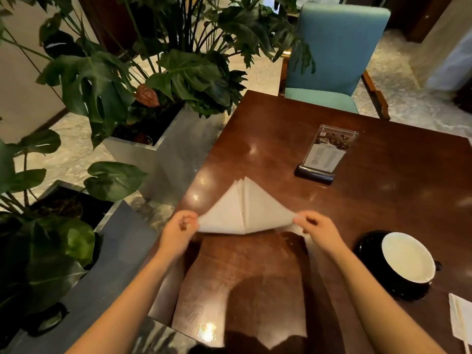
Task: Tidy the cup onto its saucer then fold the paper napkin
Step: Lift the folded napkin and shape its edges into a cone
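Note:
A white paper napkin [245, 208], folded into a triangle with its tip pointing away from me, is held just above the dark wooden table [383, 195]. My left hand [178, 231] pinches its left corner and my right hand [316, 229] pinches its right corner. To the right, a black cup with a white inside [407, 256] sits on a black saucer [367, 249].
A clear menu stand [325, 154] on a black base stands at the middle of the table. A teal chair [334, 54] is at the far side. Large potted plants in metal planters [168, 154] line the left edge. A white paper packet [461, 320] lies at the right front.

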Motion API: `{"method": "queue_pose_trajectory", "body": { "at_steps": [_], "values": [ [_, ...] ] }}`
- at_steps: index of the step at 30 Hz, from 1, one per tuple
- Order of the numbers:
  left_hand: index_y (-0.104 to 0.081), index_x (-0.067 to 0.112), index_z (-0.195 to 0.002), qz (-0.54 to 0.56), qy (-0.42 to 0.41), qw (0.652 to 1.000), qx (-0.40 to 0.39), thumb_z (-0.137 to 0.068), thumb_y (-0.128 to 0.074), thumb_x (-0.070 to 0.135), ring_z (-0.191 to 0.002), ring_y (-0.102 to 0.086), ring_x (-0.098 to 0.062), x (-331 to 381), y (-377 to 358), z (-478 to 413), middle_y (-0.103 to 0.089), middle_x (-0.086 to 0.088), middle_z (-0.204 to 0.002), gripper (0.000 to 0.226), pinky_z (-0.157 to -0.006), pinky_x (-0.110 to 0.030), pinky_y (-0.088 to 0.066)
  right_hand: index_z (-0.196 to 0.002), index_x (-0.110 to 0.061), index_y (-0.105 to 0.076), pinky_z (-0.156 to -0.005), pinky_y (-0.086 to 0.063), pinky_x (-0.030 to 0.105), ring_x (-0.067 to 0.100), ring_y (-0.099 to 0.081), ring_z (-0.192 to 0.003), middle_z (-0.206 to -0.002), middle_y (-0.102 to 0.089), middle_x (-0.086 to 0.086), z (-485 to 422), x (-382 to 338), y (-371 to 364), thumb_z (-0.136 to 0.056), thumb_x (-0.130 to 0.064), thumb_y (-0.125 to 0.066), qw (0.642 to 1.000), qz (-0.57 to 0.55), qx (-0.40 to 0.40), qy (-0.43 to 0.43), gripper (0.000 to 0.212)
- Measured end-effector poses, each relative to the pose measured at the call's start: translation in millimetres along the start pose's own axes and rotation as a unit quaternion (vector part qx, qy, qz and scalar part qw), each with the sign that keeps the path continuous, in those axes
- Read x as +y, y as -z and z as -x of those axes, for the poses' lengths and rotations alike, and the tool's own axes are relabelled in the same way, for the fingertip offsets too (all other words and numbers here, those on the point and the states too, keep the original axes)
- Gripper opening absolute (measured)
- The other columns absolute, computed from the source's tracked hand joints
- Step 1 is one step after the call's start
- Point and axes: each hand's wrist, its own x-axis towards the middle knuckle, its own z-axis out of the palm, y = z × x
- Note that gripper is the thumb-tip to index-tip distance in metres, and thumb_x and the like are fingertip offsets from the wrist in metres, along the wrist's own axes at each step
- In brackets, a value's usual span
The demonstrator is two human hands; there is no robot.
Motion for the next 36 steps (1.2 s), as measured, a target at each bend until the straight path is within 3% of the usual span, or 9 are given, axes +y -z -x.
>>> {"method": "queue_pose_trajectory", "body": {
  "at_steps": [3, 6, 8, 11, 15, 19, 23, 27, 36],
  "values": [
    [-0.063, 0.021, -0.092, -0.116, 0.021, 0.993, -0.022, -0.085, -0.059, 0.007, -0.084, -0.058, -0.018, -33, -7, 21, -0.064, -0.001, -0.087, 0.016, -0.064, -0.019, -0.039, -0.063, -0.030, -0.063, -0.059, -0.038, 0.008, 0.007, -0.054, -0.066, -0.064, -0.062, -0.017, 19, 38, -14, -0.087, -0.011, -0.062, 0.995, 0.095, -0.001, -0.021, 0.031],
    [-0.067, 0.015, -0.098, -0.183, 0.003, 0.983, -0.017, -0.087, -0.056, 0.010, -0.084, -0.057, -0.016, -36, -13, 24, -0.064, 0.000, -0.089, 0.016, -0.066, -0.023, -0.040, -0.071, -0.024, -0.064, -0.064, -0.037, 0.006, 0.009, -0.052, -0.071, -0.070, -0.057, -0.016, 21, 53, -19, -0.086, -0.013, -0.063, 0.986, 0.162, 0.043, -0.027, 0.019],
    [-0.068, 0.017, -0.097, -0.220, -0.005, 0.975, -0.023, -0.086, -0.056, 0.014, -0.088, -0.058, -0.018, -33, -15, 18, -0.066, 0.001, -0.093, 0.017, -0.075, -0.031, -0.044, -0.082, -0.020, -0.069, -0.076, -0.041, 0.018, 0.017, -0.056, -0.085, -0.080, -0.063, -0.006, 14, 57, -22, -0.084, -0.016, -0.064, 0.979, 0.192, 0.068, -0.019, 0.007],
    [-0.069, 0.022, -0.094, -0.260, -0.013, 0.964, -0.042, -0.084, -0.061, 0.025, -0.094, -0.057, -0.021, -25, -22, 5, -0.067, 0.002, -0.092, 0.014, -0.085, -0.038, -0.046, -0.098, -0.015, -0.069, -0.089, -0.040, 0.036, 0.023, -0.049, -0.102, -0.098, -0.061, -0.003, -5, 47, -32, -0.086, -0.021, -0.061, 0.968, 0.238, 0.084, -0.006, 0.016],
    [-0.066, 0.028, -0.088, -0.259, -0.022, 0.964, -0.053, -0.083, -0.060, 0.028, -0.094, -0.053, -0.020, -8, -49, -18, -0.059, 0.011, -0.080, 0.008, -0.086, -0.037, -0.042, -0.099, -0.020, -0.069, -0.089, -0.045, 0.041, 0.024, -0.052, -0.100, -0.103, -0.065, 0.001, -38, 24, -63, -0.088, -0.028, -0.059, 0.971, 0.232, 0.036, 0.039, 0.017],
    [-0.064, 0.029, -0.088, -0.241, -0.015, 0.969, -0.060, -0.083, -0.060, 0.027, -0.092, -0.052, -0.020, -3, -74, -39, -0.062, 0.009, -0.083, 0.007, -0.083, -0.037, -0.043, -0.100, -0.022, -0.068, -0.092, -0.040, 0.042, 0.025, -0.047, -0.102, -0.101, -0.063, 0.001, -63, 11, -92, -0.088, -0.027, -0.059, 0.975, 0.222, 0.024, 0.007, 0.016],
    [-0.066, 0.025, -0.101, -0.223, -0.008, 0.973, -0.054, -0.085, -0.060, 0.026, -0.097, -0.052, -0.020, -5, -88, -53, -0.065, 0.005, -0.085, 0.018, -0.082, -0.034, -0.041, -0.097, -0.021, -0.069, -0.090, -0.041, 0.040, 0.027, -0.051, -0.103, -0.097, -0.066, 0.005, -76, 14, -105, -0.085, -0.024, -0.061, 0.977, 0.211, 0.033, -0.024, 0.015],
    [-0.067, 0.025, -0.083, -0.209, -0.012, 0.977, -0.046, -0.083, -0.062, 0.024, -0.094, -0.050, -0.018, -4, -93, -63, -0.063, 0.004, -0.084, 0.005, -0.076, -0.030, -0.038, -0.085, -0.018, -0.068, -0.085, -0.040, 0.038, 0.021, -0.046, -0.093, -0.092, -0.061, 0.003, -75, 10, -109, -0.086, -0.017, -0.057, 0.979, 0.189, 0.076, 0.000, 0.011],
    [-0.064, 0.023, -0.080, -0.204, -0.021, 0.977, -0.056, -0.085, -0.060, 0.023, -0.076, -0.052, -0.011, 3, -100, -67, -0.059, 0.009, -0.085, 0.007, -0.065, -0.023, -0.038, -0.077, -0.017, -0.062, -0.077, -0.025, 0.027, 0.017, -0.042, -0.089, -0.089, -0.058, -0.002, -81, 4, -131, -0.087, -0.019, -0.057, 0.976, 0.185, 0.113, 0.019, 0.012]
  ]
}}
